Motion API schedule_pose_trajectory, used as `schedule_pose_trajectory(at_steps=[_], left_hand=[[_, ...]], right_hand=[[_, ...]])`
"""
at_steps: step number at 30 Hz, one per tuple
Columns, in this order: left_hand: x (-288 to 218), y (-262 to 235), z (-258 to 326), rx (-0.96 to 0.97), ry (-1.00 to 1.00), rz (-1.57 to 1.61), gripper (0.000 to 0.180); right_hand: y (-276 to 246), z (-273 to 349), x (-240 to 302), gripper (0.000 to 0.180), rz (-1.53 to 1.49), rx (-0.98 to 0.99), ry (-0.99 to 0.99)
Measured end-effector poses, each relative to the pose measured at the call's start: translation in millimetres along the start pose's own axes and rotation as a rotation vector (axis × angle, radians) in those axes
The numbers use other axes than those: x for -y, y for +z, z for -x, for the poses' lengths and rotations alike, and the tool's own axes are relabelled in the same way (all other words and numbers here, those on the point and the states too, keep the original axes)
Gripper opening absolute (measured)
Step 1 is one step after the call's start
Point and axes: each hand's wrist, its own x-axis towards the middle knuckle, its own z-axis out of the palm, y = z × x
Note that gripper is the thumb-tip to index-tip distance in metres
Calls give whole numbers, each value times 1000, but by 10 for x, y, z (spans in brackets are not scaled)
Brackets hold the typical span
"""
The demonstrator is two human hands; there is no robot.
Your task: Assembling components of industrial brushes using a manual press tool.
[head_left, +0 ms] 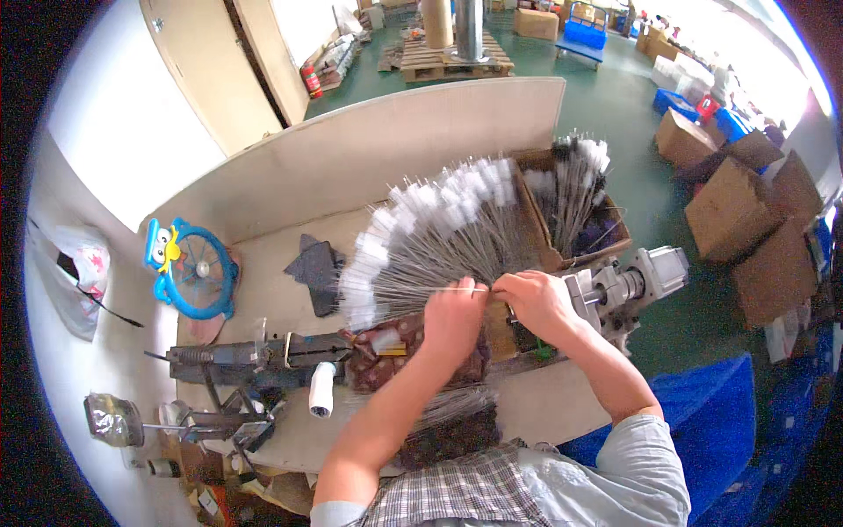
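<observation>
Green workshop floor stretches beyond a pale bench backed by a curved board, with brown cartons stacked far to the right of the hands and a wooden pallet in the distance.

Much is hard to read. The fisheye rim bends and darkens the edges, and the fingertips of both hands overlap, so exactly where each finger sits cannot be told. The left hand and the right hand meet almost knuckle to knuckle, both pinched on one thin wire brush that runs leftward from them, level with the fingers. Its far end is lost among the others.

Just above and left of the hands a fan of wire brushes spreads out, white tufts at the outer ends; too many to count. Up and right of the right hand, one cardboard box holds a second upright bunch, its lower part hidden by the box wall. One grey motor unit sits just right of the right hand, partly behind the wrist.

Below the left forearm lies a dark heap, partly covered by the arm. Left of the hands are one white spool, one dark metal jig, one dark cloth and one blue toy fan.
</observation>
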Motion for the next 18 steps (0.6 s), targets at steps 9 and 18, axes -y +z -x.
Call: schedule_pose_trajectory(at_steps=[9, 18], left_hand=[[314, -522, 1216, -88, -121, 107, 19], [400, -948, 1823, -324, -1046, 847, 22]], right_hand=[[235, -329, 404, 11, -157, 165, -444], [1340, -522, 903, 9, -148, 172, -502]])
